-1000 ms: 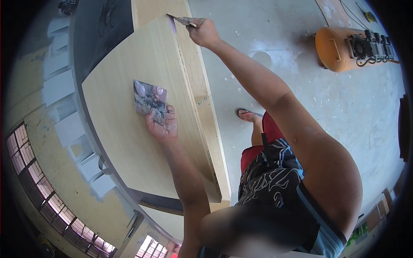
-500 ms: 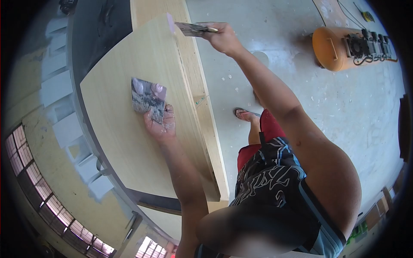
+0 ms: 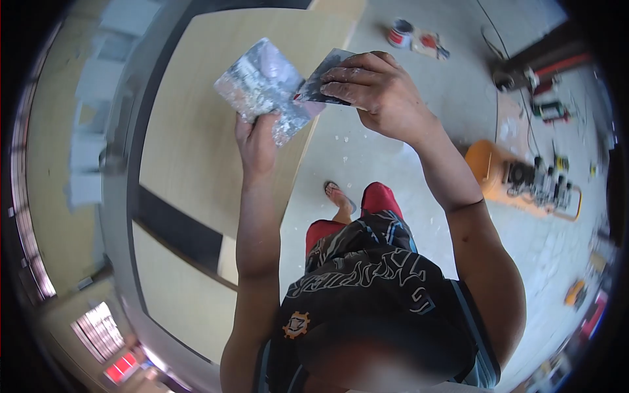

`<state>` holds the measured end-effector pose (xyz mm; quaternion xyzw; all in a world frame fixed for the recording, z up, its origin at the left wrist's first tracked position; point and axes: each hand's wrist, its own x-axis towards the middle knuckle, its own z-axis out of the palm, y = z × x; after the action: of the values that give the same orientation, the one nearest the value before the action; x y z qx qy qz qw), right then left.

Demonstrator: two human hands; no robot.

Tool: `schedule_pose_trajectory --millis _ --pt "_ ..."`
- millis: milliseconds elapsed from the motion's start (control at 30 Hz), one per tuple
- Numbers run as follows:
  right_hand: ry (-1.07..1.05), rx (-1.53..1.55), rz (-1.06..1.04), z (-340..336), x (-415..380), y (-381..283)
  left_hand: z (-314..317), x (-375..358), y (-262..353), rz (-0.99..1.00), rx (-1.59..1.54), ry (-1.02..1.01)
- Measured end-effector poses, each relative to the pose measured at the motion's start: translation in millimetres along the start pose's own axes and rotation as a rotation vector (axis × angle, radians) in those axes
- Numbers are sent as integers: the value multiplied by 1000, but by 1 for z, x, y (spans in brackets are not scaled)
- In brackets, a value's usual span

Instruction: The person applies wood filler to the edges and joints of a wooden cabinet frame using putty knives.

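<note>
My left hand (image 3: 257, 145) grips a square, putty-smeared plate (image 3: 246, 82) by its lower edge, with the thumb on its face. Pinkish and whitish filler coats the plate. In my right hand (image 3: 393, 95) is a thin flat putty scraper (image 3: 317, 84), its fingers laid across the blade. The scraper's edge meets the right side of the plate, or lies just in front of it. Below both hands lies a pale wood panel (image 3: 196, 111), with the plate held above its right part.
An orange air compressor (image 3: 485, 167) stands on the grey floor at right. A paint can (image 3: 400, 33) sits beyond the panel's far end. Another pale panel (image 3: 177, 268) lies nearer, past a dark strip (image 3: 180, 226). A cable (image 3: 501, 39) crosses the floor.
My right hand has brought the scraper from the panel's far right edge to the plate. My left hand has raised the plate and turned it. The view has shifted.
</note>
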<state>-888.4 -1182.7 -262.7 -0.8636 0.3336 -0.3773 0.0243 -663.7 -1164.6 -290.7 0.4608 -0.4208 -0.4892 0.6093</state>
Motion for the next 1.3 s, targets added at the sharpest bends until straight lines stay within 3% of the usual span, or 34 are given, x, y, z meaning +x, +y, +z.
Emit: schedule_pose_trajectory --millis 133,167,200,300,333,367,433,467,533,567,600,700,867,933,1000,1067,1100,1133,1200,1267,1300 --pt "-110 84 -211 -6 16 -25 -2 -48 35 161 224 109" --pt "-135 108 -276 -9 16 -35 -6 -66 38 189 143 164" --pt "-149 139 -320 -7 15 -42 -7 -80 37 226 66 225" --pt "-296 313 -487 4 -9 -60 -13 -155 43 382 378 532" --pt "-316 358 -546 9 -17 -67 -13 -174 49 364 112 605" --pt "-319 521 -456 16 1 -23 10 -136 56 335 -137 647" --pt "-300 827 -308 22 -28 -65 -2 -208 68 400 -249 751" --pt "-321 854 -357 23 -31 -81 -1 -231 70 417 -362 800" --pt "-178 1321 -64 28 -43 -110 3 -268 64 477 -382 848" --pt "-153 1382 -11 37 -55 -123 6 -285 59 430 -479 851" --pt "-202 1415 70 66 38 -56 12 -168 79 289 -567 890" --pt "-226 1340 -380 60 61 -88 26 -161 83 364 -664 942" --pt "-244 1365 -547 91 79 -76 29 -161 71 415 -516 1084" --pt "-332 1336 -668 108 90 -70 27 -157 66 439 -504 1109" --pt "-379 1344 -659 140 89 -62 25 -155 55 545 -606 1231" --pt "-619 1279 -680 201 79 -59 3 -161 33 561 -696 1185" --pt "-801 1367 -408 236 52 -69 -16 -180 9 563 -655 1235" --pt "-817 1359 -412 259 39 -77 -29 -186 -4 573 -608 1282" --pt "-1111 1556 275 303 2 -111 -60 -214 -24 560 -555 1407" --pt "-1115 1543 257 325 -3 -127 -82 -229 -34 510 -497 1533" --pt "-1050 1510 104 282 -86 -150 -54 -318 -51 502 -368 1535"
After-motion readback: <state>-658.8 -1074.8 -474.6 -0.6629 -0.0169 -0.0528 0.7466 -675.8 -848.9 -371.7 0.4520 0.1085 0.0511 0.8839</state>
